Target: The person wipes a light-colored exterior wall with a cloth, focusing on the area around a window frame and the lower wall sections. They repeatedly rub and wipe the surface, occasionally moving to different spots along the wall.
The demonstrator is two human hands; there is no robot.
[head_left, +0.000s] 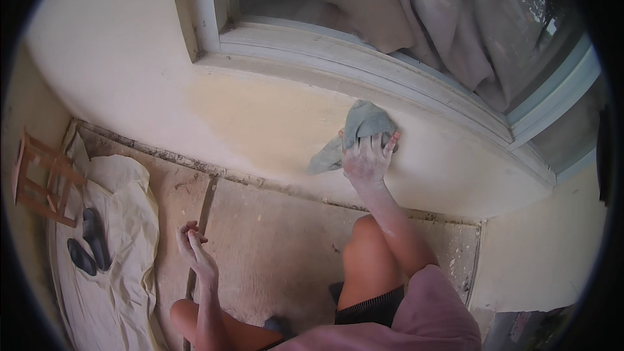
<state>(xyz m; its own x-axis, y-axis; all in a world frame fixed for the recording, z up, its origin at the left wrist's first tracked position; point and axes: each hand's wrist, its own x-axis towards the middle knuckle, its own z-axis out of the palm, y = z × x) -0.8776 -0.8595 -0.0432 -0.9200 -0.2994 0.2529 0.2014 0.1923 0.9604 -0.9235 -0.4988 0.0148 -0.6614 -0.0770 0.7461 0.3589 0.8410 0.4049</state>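
Observation:
My right hand (365, 161), dusted with white, presses a grey-green cloth (368, 120) flat against the wall below the window. Its fingers spread over the bunched part, and one end of the cloth hangs down to the left. On the wall (448, 166) a yellowish patch (266, 117) stretches left from the cloth, with paler whitish surface around it. My left hand (196, 251), also whitened, hovers above the floor near my left knee. Nothing shows in it, and its fingers are loosely bent and apart.
Above the wall runs a white window frame (338, 58) with curtains (448, 19) behind the glass. At the left, a wooden stool (49, 179) and dark slippers (95, 237) are on a crumpled pale sheet (127, 205). Wide boards or slabs (273, 247) with a dark seam form the floor.

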